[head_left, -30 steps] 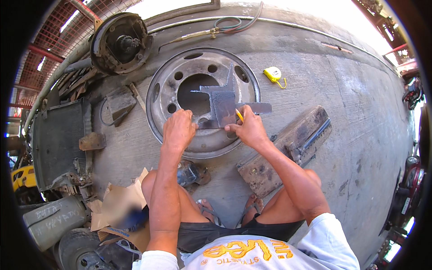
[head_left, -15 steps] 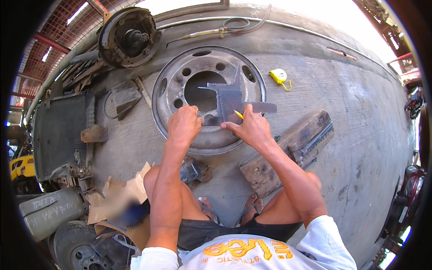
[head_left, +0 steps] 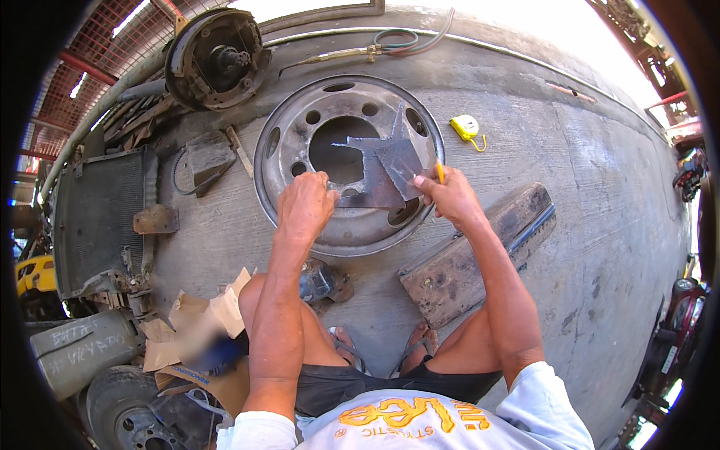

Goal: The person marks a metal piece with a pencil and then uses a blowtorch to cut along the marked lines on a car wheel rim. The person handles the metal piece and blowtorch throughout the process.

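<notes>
A steel wheel rim (head_left: 281,214) lies flat on the ground in front of me, and a jagged-edged dark metal sheet (head_left: 379,191) rests across it. My left hand (head_left: 306,204) is closed at the sheet's left end, beside the rim's centre hole. A smaller metal plate (head_left: 399,159) overlaps the sheet at a slant. My right hand (head_left: 454,196) pinches this plate's lower right corner between thumb and fingers. A yellow pencil (head_left: 439,173) sticks up from the same hand.
Right of the rim lie a yellow tape measure (head_left: 465,127) and a heavy wooden block (head_left: 435,289) with a dark metal bar. A cutting torch (head_left: 330,56) with hoses lies beyond. At left are a brake drum assembly (head_left: 225,67), a radiator (head_left: 101,217) and torn cardboard (head_left: 232,311).
My right hand has moved right, off the sheet's lower edge. The smaller plate has turned from lying sideways to a slant over the sheet. My left hand has stayed nearly in place.
</notes>
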`<state>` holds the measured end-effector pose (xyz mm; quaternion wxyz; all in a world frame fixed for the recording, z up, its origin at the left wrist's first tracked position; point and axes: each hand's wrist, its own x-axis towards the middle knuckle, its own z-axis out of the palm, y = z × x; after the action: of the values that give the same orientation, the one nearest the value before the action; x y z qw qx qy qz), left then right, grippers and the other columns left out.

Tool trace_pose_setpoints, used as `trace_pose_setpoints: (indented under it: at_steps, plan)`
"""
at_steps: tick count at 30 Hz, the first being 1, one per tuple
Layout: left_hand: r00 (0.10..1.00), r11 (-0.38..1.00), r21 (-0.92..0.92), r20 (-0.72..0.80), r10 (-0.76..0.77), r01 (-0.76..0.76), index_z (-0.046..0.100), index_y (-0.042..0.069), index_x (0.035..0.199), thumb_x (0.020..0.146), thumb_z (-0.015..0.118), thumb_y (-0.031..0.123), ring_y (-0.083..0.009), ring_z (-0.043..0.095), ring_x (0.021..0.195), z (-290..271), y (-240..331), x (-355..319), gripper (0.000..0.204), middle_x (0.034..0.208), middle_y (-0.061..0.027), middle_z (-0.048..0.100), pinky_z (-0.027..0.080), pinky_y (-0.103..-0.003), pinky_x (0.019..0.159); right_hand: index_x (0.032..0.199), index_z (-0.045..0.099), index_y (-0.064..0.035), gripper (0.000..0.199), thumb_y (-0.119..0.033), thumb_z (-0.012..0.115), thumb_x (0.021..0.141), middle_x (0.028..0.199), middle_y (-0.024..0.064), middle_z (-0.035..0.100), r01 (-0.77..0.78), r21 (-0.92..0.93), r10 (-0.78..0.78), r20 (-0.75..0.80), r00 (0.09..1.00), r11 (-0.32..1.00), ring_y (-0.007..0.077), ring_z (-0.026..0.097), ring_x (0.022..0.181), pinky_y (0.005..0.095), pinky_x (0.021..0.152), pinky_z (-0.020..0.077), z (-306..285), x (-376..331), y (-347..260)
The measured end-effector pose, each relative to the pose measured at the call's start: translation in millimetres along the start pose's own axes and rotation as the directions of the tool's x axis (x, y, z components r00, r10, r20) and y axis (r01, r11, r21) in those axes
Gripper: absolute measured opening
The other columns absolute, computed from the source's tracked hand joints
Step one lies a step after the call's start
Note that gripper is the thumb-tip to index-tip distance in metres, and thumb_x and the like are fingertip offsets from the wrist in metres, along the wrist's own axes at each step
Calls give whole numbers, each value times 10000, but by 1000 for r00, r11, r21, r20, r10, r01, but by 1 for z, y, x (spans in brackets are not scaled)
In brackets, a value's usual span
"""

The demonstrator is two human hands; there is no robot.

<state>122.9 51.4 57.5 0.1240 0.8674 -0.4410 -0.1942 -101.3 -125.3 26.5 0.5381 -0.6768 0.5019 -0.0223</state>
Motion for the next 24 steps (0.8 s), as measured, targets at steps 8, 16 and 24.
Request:
trace_pose_setpoints:
  at_steps: [8,16,24]
  plan:
    - [988,807,-573,126,-85,143,788,-12,1018,1014,770,321,-166,630,580,4,11,13,333,767,-103,718,503,-364,580,1211,636,-57,257,-283,685,1098,852,29,665,-42,622,-61,143,988,782,74,585,641,239,480,471,29,-19,-14]
    - [961,417,-870,195,-197,262,742,82,943,999,814,242,-22,512,519,13,-5,18,184,712,56,635,367,-203,445,1195,661,-25,370,-359,733,1054,886,107,777,18,374,-130,276,952,927,119,616,614,308,548,526,83,-43,-25]
    - [947,522,-817,87,-310,246,752,47,930,981,825,221,-49,509,539,22,-24,28,195,729,37,643,389,-234,486,1129,759,22,520,-470,769,960,914,305,761,366,-329,-182,476,860,871,489,756,942,554,858,584,86,-66,-4]
